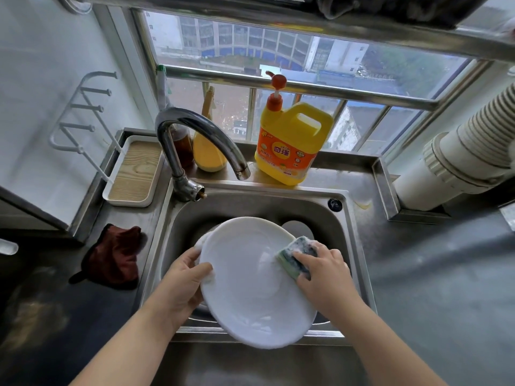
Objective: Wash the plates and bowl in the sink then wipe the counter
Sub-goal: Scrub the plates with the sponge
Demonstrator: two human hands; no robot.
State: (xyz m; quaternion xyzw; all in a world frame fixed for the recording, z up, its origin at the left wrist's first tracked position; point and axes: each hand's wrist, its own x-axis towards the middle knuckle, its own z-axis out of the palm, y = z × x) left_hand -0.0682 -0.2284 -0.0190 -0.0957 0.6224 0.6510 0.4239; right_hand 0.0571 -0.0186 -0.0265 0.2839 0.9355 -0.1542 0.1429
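- Two hands work over the sink, one on either side of a white plate held tilted above the basin, its near rim reaching out past the sink's front edge.
- Left hand grips the plate's left rim, thumb curled over the soapy face and fingers behind it.
- Right hand clasps a green, foam-covered sponge and presses it against the plate's upper right area, near the rim.
- Behind the plate, more white crockery lies in the basin; whether it is a plate or a bowl cannot be told.
- Left of the sink, a dark red cloth lies crumpled on the steel tabletop.
- Farther back, a curved tap arches over the basin, with a white tray to its left.
- On the ledge by the window stand a yellow detergent jug with an orange pump and two bottles behind the tap.
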